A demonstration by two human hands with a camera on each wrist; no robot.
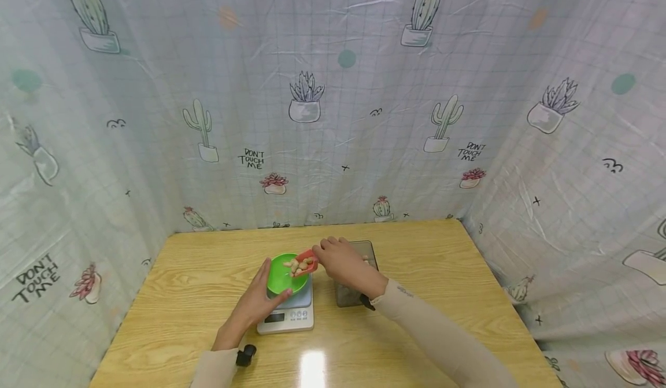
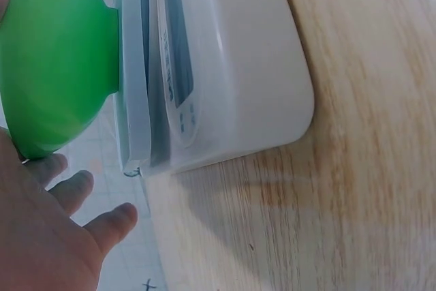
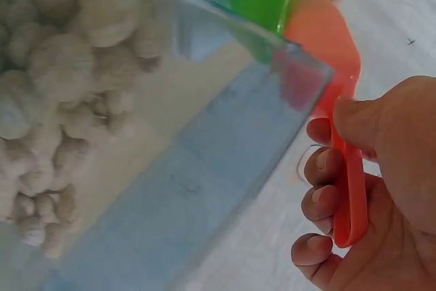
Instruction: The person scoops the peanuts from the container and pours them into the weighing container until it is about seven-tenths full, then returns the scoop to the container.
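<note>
So, from where I'm sitting at the remote end, the right hand (image 1: 346,265) is clamped on the handle of a red scoop (image 3: 334,35), thumb on one side and curled fingers on the other. The scoop sits over the right side of a green bowl (image 1: 278,284), loaded with tan, knobbly pieces (image 1: 299,267) that look like shelled-in peanuts to me. The left hand (image 1: 258,301) has its fingers spread apart and fairly straight, touching the side of the bowl, which is up on a white kitchen scale (image 1: 286,321). Just right of that, partly under the right forearm, I've got a see-through tub (image 1: 347,296) with more pale lumps in it. It's all on a yellowish wood-grain table (image 1: 426,289), walled in by wrinkly cactus-print sheeting (image 1: 354,162). Bowl's smooth and rounded, scoop looks like glossy plastic, scale's got soft corners.
</note>
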